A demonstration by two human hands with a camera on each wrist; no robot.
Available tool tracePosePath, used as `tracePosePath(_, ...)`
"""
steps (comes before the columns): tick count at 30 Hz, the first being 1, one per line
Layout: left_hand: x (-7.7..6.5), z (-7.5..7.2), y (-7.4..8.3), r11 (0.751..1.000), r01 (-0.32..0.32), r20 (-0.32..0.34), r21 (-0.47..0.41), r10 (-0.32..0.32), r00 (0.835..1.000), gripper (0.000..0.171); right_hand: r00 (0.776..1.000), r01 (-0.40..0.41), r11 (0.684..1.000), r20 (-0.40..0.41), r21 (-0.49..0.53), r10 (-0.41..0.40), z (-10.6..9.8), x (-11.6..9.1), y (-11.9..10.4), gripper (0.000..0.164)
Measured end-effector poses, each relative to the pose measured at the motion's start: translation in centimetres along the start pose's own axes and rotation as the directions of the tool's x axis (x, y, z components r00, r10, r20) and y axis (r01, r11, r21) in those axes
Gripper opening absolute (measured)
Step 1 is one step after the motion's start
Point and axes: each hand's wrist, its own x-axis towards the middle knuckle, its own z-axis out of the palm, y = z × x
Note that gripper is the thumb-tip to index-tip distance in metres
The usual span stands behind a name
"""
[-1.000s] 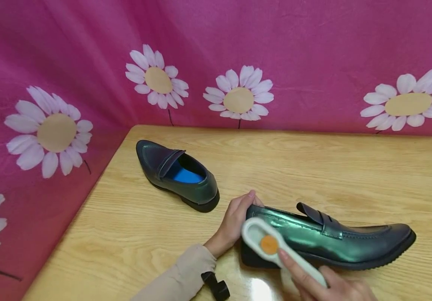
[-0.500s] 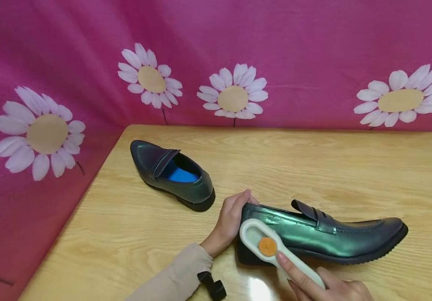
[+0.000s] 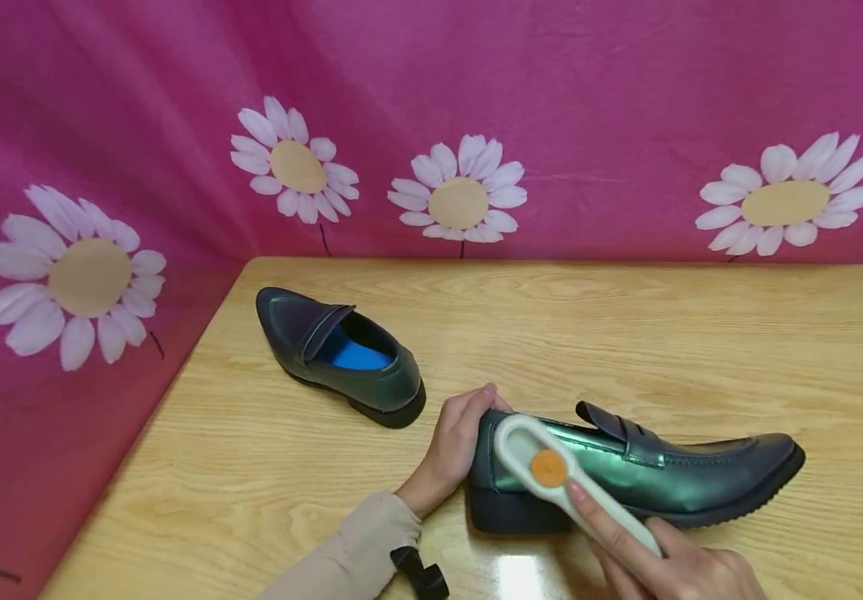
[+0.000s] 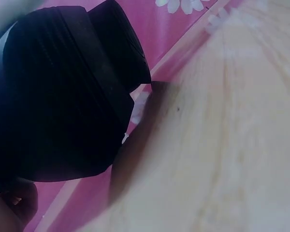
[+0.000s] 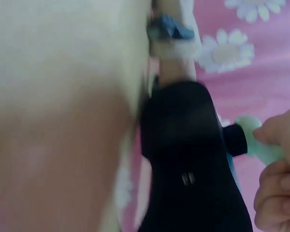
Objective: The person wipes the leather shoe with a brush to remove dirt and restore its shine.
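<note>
My left hand [image 3: 452,446] holds a dark loafer [image 3: 709,487] with a green sheen by its heel, toe pointing right. The loafer is raised off the table, its black sole [image 5: 188,188] showing in the right wrist view. A pale brush [image 3: 613,503] with an orange disc [image 3: 549,468] is gripped by my right hand [image 3: 674,562], index finger along the handle. Its black bristles [image 5: 235,140] touch the loafer's side near the heel. In the left wrist view the loafer's dark heel [image 4: 118,46] hides most of my left hand.
A matching loafer [image 3: 348,358] with a blue insole stands on the wooden table [image 3: 671,333], left of my hands. Pink cloth [image 3: 589,100] printed with daisies hangs behind and to the left. A black strap [image 3: 422,573] hangs by my left sleeve [image 3: 363,542].
The brush has moved up the loafer's side and slightly away from the heel. My left hand keeps its hold on the heel. The head view has shifted a little.
</note>
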Motion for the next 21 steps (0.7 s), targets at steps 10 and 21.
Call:
tracePosePath(10,0.0,0.3,0.1,1.0,0.015,-0.005,0.01,-0.015,1.0,0.051,0.995,0.073,0.997,-0.072,-0.003,-0.073,0.0,0.1,0.0,0.042)
tracePosePath(21,-0.1,0.5,0.1,1.0,0.017,-0.01,0.011,-0.017,1.0,0.051,0.983,0.144,0.99,-0.119,0.003,-0.142,-0.1,-0.2,0.5,0.04)
